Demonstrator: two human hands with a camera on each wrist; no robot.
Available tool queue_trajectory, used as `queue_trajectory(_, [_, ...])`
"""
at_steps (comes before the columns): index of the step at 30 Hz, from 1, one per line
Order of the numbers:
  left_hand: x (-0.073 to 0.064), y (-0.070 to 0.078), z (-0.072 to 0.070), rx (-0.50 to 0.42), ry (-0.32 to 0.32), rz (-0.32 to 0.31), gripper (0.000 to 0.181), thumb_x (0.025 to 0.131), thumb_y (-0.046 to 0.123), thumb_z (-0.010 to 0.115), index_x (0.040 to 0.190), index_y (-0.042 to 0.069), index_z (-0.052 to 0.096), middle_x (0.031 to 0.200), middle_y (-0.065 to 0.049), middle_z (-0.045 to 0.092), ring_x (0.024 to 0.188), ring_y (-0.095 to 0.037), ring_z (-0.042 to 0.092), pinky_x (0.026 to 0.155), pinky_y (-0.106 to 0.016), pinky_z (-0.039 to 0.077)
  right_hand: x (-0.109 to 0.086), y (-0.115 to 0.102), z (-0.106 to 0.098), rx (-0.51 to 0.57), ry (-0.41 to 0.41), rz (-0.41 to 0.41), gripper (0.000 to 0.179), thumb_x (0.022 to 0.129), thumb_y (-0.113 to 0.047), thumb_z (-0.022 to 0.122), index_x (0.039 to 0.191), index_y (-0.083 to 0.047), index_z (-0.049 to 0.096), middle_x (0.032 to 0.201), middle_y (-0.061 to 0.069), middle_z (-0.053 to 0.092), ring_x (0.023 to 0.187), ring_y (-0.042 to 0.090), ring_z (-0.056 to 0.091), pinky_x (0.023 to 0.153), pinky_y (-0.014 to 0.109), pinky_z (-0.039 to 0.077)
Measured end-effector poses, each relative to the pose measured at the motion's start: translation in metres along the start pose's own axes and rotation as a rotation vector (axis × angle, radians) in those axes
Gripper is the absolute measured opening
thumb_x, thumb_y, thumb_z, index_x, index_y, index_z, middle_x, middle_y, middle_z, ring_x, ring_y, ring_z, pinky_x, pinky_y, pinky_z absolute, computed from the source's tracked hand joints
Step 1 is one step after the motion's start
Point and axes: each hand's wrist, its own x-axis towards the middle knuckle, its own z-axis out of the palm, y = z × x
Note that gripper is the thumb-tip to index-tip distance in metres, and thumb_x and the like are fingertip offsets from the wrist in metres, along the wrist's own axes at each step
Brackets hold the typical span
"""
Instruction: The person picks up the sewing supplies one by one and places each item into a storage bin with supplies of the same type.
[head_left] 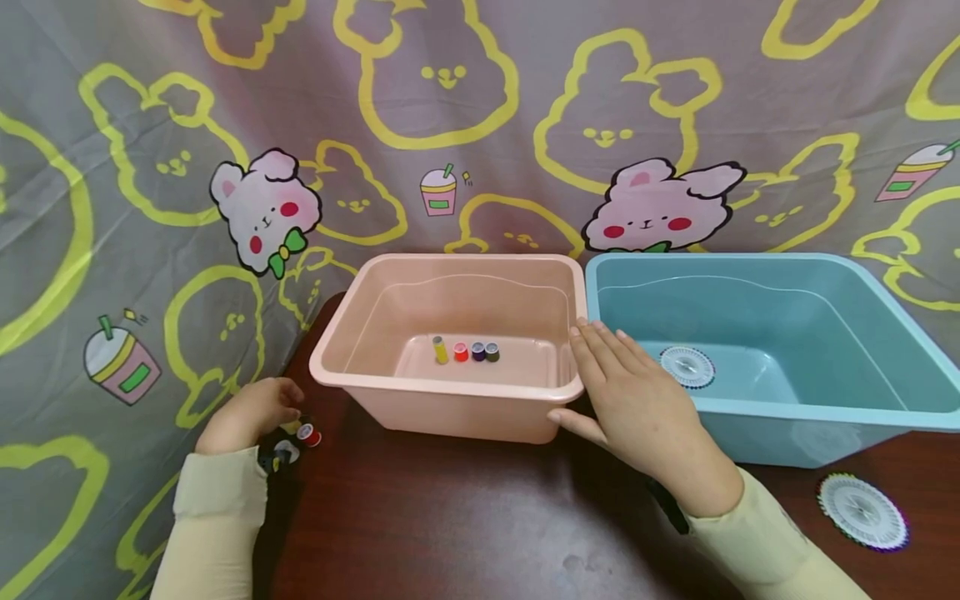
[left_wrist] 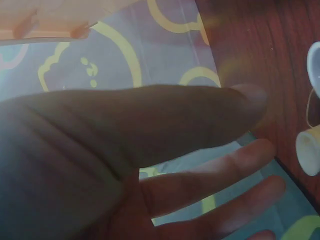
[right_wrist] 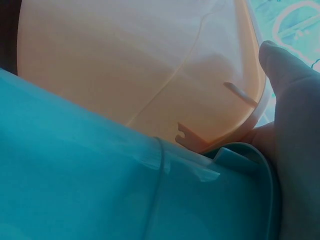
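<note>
My left hand (head_left: pixel 258 412) hovers beside a few small thread spools left of the pink bin (head_left: pixel 450 390). Its thumb (left_wrist: pixel 200 112) and fingers are spread apart in the left wrist view, with nothing between them. A red thread spool (head_left: pixel 308 434) sits by the fingertips; a yellowish spool (left_wrist: pixel 309 150) shows at the right edge of the left wrist view. My right hand (head_left: pixel 637 400) rests with straight fingers on the meeting rims of the pink bin and the blue bin (head_left: pixel 825 415). Inside the pink bin stand several spools, among them a yellow one (head_left: pixel 440 351) and an orange-red one (head_left: pixel 461 352).
A wheel of pearl-headed pins (head_left: pixel 687 367) lies in the blue bin. Another pin wheel (head_left: pixel 862 511) is on the dark wooden table (head_left: pixel 450 517), front right. A patterned curtain (head_left: pixel 480 108) hangs close behind the bins and along the left side.
</note>
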Motion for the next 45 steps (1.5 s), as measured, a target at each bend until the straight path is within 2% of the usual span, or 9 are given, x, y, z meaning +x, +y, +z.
queue_trajectory(7, [0.001,-0.002,0.003,-0.024,-0.009,-0.027,0.027,0.088,0.003,0.066,0.111,-0.010,0.060,0.100,-0.026,0.065,0.086,-0.036,0.061,0.078,-0.053,0.052,-0.001,0.000,0.000,0.005,0.008,-0.005,0.094,0.096,-0.071,0.045,0.148,0.007,0.044,0.155,0.023,0.041,0.143,0.038,0.040,0.117,0.051,0.033])
queue_trajectory(9, [0.001,-0.003,0.004,-0.034,-0.014,-0.032,0.028,0.088,0.002,0.065,0.112,-0.011,0.059,0.100,-0.025,0.065,0.086,-0.035,0.062,0.078,-0.052,0.053,-0.001,0.000,0.000,0.004,-0.001,-0.002,0.095,0.095,-0.071,0.046,0.149,0.007,0.043,0.156,0.023,0.041,0.144,0.038,0.039,0.117,0.051,0.032])
queue_trajectory(16, [0.000,-0.006,0.008,-0.038,-0.006,-0.025,0.029,0.085,-0.001,0.063,0.113,-0.010,0.060,0.100,-0.024,0.065,0.086,-0.034,0.063,0.077,-0.051,0.052,0.000,-0.001,-0.001,0.001,-0.025,0.013,0.094,0.090,-0.063,0.064,0.150,0.007,0.042,0.156,0.023,0.040,0.145,0.038,0.038,0.117,0.051,0.032])
queue_trajectory(21, [0.003,-0.009,0.011,-0.044,0.008,-0.034,0.028,0.084,-0.002,0.062,0.111,-0.011,0.060,0.097,-0.023,0.065,0.083,-0.033,0.062,0.075,-0.050,0.052,0.000,-0.001,0.000,-0.005,-0.009,0.005,0.093,0.090,-0.062,0.064,0.149,0.007,0.043,0.155,0.023,0.041,0.144,0.038,0.040,0.117,0.051,0.033])
queue_trajectory(26, [0.006,-0.014,0.014,-0.040,0.028,-0.046,0.026,0.084,-0.002,0.065,0.108,-0.012,0.061,0.095,-0.024,0.065,0.081,-0.033,0.061,0.074,-0.050,0.053,-0.001,0.000,0.000,-0.008,-0.002,-0.001,0.094,0.092,-0.067,0.058,0.148,0.007,0.043,0.155,0.024,0.041,0.143,0.038,0.040,0.116,0.051,0.034])
queue_trajectory(33, [0.010,-0.019,0.018,-0.017,0.070,-0.056,0.019,0.083,-0.004,0.065,0.101,-0.010,0.062,0.090,-0.021,0.064,0.078,-0.032,0.059,0.074,-0.050,0.052,0.000,0.000,-0.001,-0.003,-0.020,0.007,0.095,0.089,-0.064,0.064,0.149,0.007,0.043,0.156,0.024,0.040,0.144,0.038,0.039,0.117,0.051,0.032])
queue_trajectory(45, [0.014,-0.024,0.019,-0.032,0.065,-0.077,0.008,0.088,-0.002,0.064,0.094,-0.006,0.064,0.085,-0.018,0.064,0.074,-0.030,0.057,0.068,-0.046,0.051,0.000,-0.001,-0.002,-0.002,-0.035,0.023,0.095,0.089,-0.062,0.066,0.150,0.007,0.042,0.156,0.023,0.040,0.144,0.038,0.039,0.117,0.051,0.032])
